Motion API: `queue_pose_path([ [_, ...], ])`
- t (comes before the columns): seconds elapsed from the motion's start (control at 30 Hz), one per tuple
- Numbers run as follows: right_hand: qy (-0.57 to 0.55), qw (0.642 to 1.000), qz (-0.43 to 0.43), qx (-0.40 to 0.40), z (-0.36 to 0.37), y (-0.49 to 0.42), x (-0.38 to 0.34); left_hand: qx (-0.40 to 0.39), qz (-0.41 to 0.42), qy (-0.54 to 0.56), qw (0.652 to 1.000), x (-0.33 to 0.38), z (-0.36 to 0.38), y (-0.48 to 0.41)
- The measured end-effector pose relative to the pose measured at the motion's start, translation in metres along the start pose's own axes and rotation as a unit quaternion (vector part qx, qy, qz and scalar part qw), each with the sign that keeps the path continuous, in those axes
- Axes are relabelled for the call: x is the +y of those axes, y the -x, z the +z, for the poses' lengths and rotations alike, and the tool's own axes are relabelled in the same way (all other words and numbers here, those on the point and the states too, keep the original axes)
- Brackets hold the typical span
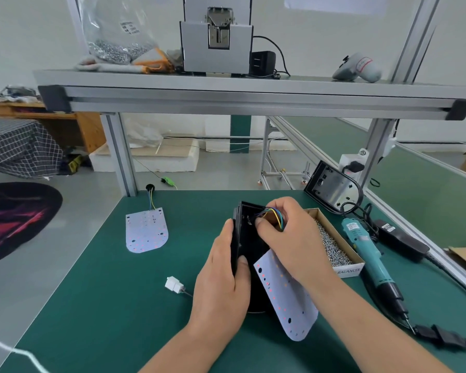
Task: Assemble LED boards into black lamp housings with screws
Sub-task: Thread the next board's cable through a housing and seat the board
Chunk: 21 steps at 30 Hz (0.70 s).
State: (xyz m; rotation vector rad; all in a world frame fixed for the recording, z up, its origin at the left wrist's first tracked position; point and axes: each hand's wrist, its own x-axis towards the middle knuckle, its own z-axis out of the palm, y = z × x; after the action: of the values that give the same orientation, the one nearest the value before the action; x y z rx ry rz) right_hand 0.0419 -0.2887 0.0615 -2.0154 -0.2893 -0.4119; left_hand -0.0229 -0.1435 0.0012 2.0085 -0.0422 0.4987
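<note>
A black lamp housing (246,238) stands tilted on the green table (119,305). My left hand (222,281) grips its left wall, thumb on the inner edge. My right hand (285,235) pinches the coloured wires (273,212) at the housing's top end. A white LED board (288,300) hangs from those wires and leans out of the housing toward me. A second LED board (145,230) with its own wires lies flat at the left. A white connector (174,285) lies near my left hand.
A cardboard box of screws (334,246) sits right of my hands, with a teal electric screwdriver (369,254) beside it. Another black housing (331,188) lies at the back right. An aluminium shelf (253,95) overhead carries a screw feeder (217,36) and a bag of screws (116,47).
</note>
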Motion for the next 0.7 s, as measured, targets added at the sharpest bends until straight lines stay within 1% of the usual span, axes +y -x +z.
queue_pose_path([
  [0.23,-0.042,0.999,0.000,-0.013,0.009,0.005,-0.002,-0.010,0.004,0.002,1.000,-0.004,0.000,0.001],
  [0.3,-0.047,0.999,-0.002,-0.005,0.012,0.006,-0.002,-0.015,0.004,-0.003,1.000,-0.003,0.000,0.000],
  [0.4,-0.034,0.999,-0.010,0.011,0.010,0.005,-0.001,-0.006,-0.002,0.008,1.000,-0.003,0.000,0.000],
  [0.57,0.027,0.999,-0.040,-0.007,0.008,0.005,-0.003,0.021,-0.008,0.024,0.999,-0.005,0.000,0.001],
  [0.7,0.054,0.997,-0.052,0.002,0.006,0.003,-0.001,0.025,0.017,0.019,0.999,-0.002,-0.001,0.003],
])
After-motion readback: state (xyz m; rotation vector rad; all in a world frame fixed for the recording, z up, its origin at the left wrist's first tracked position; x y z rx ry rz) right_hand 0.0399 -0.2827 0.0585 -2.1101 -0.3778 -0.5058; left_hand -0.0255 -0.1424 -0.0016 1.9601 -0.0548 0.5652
